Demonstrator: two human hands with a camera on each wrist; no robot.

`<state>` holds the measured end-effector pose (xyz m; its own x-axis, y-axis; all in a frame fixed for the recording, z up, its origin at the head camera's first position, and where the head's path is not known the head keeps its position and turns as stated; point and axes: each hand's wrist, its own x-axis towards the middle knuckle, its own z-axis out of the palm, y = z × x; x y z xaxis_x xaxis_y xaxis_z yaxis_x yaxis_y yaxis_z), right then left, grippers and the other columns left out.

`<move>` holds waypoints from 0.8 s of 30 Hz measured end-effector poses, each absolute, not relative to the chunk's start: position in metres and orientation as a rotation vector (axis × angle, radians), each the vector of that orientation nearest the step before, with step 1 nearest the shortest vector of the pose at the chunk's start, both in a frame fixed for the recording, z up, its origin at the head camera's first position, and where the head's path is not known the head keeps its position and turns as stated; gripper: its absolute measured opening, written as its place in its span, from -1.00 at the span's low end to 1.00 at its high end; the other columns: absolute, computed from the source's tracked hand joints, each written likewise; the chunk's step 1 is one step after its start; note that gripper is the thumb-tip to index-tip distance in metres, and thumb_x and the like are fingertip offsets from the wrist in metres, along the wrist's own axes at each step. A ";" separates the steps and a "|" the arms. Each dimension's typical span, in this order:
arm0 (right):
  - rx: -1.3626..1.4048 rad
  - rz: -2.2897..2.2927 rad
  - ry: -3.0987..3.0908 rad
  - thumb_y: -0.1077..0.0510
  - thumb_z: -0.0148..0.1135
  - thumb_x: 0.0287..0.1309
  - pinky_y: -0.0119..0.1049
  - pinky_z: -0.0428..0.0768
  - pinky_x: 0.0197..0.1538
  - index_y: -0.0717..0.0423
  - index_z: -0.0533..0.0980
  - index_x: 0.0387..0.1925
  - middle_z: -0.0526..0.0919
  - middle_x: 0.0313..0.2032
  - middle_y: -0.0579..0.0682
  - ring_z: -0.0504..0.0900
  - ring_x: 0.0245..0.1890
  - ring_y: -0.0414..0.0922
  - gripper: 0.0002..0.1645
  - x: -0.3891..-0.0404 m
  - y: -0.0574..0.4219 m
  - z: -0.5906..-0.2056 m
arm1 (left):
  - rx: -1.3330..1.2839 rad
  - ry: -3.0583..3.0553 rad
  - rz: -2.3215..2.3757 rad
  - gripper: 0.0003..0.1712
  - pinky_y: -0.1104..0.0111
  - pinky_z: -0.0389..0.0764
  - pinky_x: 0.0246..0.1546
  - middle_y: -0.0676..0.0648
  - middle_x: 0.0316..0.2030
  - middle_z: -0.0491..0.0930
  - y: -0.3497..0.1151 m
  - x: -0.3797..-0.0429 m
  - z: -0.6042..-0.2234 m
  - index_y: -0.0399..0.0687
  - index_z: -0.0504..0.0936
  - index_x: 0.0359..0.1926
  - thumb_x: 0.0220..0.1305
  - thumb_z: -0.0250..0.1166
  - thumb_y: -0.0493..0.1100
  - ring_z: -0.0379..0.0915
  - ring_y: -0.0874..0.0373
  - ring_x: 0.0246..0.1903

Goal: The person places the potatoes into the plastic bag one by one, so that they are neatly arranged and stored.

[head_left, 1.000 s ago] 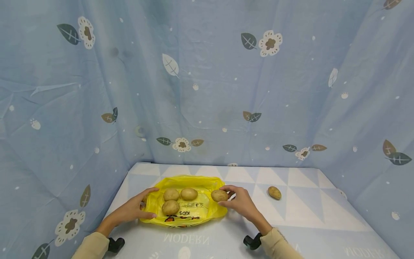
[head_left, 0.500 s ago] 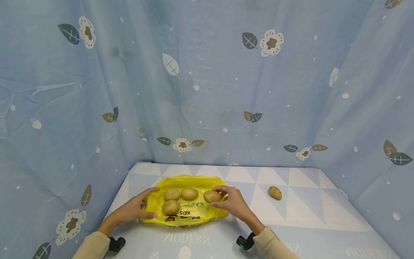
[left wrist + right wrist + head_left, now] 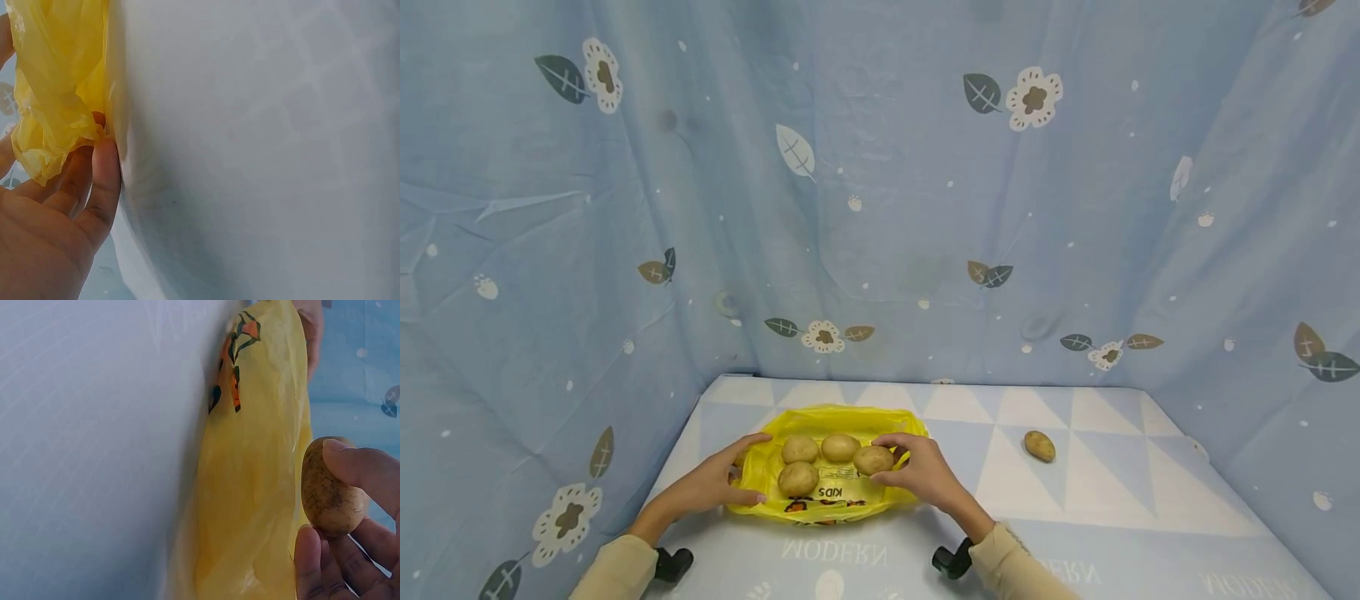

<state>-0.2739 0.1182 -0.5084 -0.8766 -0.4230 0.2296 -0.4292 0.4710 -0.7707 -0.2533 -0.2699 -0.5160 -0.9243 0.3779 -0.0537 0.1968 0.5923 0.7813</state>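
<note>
A yellow plastic bag [image 3: 883, 503] lies spread with its mouth up on the table in the head view. Three potatoes [image 3: 798, 480] rest inside its left half. My left hand [image 3: 707, 485] grips the bag's left end, its fingers bent about the bunched plastic [image 3: 56, 106] in the left wrist view. Between thumb and fingers, my right hand [image 3: 925, 475] pinches another potato [image 3: 872, 460] over the bag's right half. That potato [image 3: 331, 487] shows brown marks in the right wrist view. Whether it touches the bag's bottom I cannot tell.
One loose potato [image 3: 1040, 446] lies on the table to the right of the bag. The table [image 3: 1120, 492] has a pale triangle-patterned cover. A blue printed curtain [image 3: 887, 208] stands behind and at both sides. Black wrist devices [image 3: 952, 558] sit below both hands.
My right hand has carried its potato leftward, from the bag's right edge to beside the potatoes inside. The left hand stays on the bag's left end.
</note>
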 end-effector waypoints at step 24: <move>0.848 1.368 -2.726 0.06 0.69 -0.08 -0.39 0.59 -0.23 -0.06 0.72 0.01 0.74 -0.11 -0.23 0.61 -0.28 -0.25 -0.46 -0.275 0.085 -0.520 | 0.474 2.613 1.243 0.06 0.07 0.47 -0.02 -0.26 0.51 0.17 -0.268 -0.247 -0.516 0.05 0.20 0.56 0.15 0.58 0.04 0.35 -0.06 0.04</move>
